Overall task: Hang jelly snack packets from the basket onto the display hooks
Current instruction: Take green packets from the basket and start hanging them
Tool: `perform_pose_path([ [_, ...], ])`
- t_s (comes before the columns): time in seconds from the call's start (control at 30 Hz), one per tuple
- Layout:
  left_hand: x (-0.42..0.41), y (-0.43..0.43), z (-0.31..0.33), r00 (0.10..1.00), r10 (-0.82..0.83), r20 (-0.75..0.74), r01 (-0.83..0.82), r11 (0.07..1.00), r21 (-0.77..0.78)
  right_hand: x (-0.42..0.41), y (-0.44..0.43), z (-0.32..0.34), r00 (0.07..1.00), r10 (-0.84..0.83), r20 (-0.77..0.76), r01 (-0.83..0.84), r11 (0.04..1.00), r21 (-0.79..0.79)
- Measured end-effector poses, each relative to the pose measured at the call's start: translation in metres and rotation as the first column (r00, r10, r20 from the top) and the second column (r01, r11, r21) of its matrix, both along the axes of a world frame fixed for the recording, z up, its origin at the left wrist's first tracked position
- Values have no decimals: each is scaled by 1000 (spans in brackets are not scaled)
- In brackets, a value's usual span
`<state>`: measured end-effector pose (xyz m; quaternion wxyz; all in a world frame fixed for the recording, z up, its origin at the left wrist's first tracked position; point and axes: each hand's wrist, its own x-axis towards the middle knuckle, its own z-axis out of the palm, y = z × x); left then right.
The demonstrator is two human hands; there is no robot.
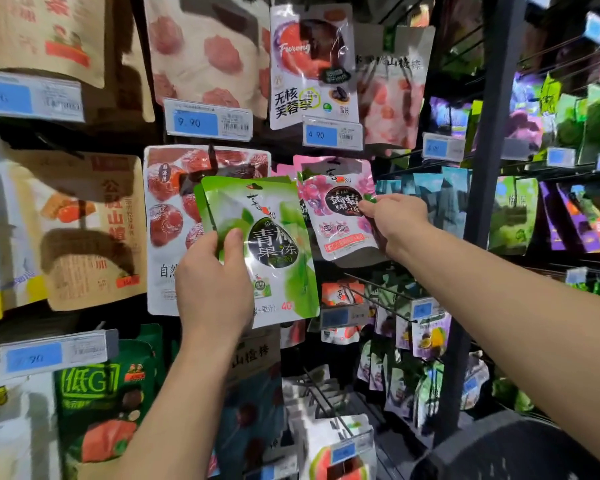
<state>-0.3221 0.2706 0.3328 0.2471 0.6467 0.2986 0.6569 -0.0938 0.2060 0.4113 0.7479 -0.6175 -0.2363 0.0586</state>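
My left hand (212,282) grips a small stack of green jelly packets (274,244) by their lower left edge, held up in front of the display. My right hand (394,220) reaches further in and pinches something green at the right edge of the pink grape jelly packets (333,209), which hang on a hook at the middle of the rack. What exactly the fingers pinch is too small to tell. Bare wire display hooks (378,296) stick out below the pink packets. A dark basket rim (520,452) shows at the bottom right.
Large snack bags and blue price tags (196,123) fill the hooks to the left and above. Blue, green and purple packets (513,213) hang to the right behind a dark upright post (482,168). More packets hang on lower hooks (326,403).
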Motion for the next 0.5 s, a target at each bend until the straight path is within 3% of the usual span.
perform_pose_path([
  [0.17, 0, -4, 1, 999, -27, 24, 27, 999, -18, 7, 9, -7, 999, -13, 36, 15, 999, -38],
  [0.37, -5, -5, 3, 1000, -14, 18, 14, 1000, -16, 12, 21, -35, 928, -25, 373, 79, 989, -128],
  [0.5, -10, -3, 5, 999, -18, 28, 18, 1000, -5, 10, 23, -50, 919, -77, 386, 118, 989, -85],
])
